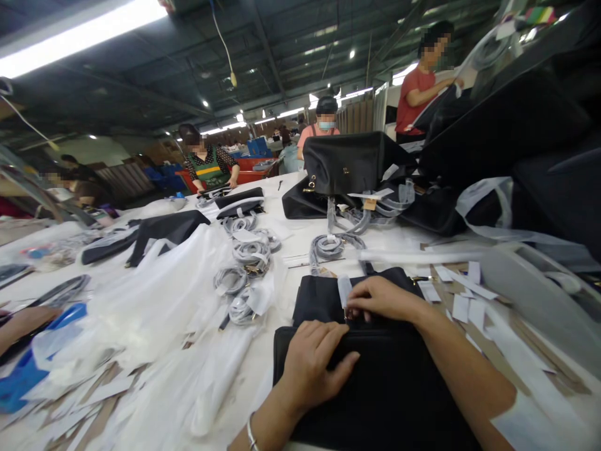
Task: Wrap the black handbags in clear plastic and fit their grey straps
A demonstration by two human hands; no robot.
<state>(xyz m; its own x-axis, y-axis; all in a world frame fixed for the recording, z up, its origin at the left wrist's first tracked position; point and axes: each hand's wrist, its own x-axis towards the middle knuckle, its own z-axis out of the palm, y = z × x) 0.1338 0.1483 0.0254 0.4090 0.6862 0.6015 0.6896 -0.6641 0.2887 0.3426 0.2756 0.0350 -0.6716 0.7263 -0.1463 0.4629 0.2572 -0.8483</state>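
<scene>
A black handbag (385, 388) lies flat on the white table (291, 238) right in front of me. My left hand (312, 363) rests on its upper edge, fingers curled and pressing the leather. My right hand (382, 299) is just beyond it, fingers pinched at the bag's top opening beside a small white wrapped piece (344, 289). What the pinch holds is hidden under the fingers.
Coiled wrapped straps (248, 254) and clear plastic bags (154, 313) lie to the left. White paper slips (462, 294) are scattered to the right. More black bags (347, 166) stand farther back. Other people (209, 164) work at the far side, and a forearm (21, 326) shows at the left edge.
</scene>
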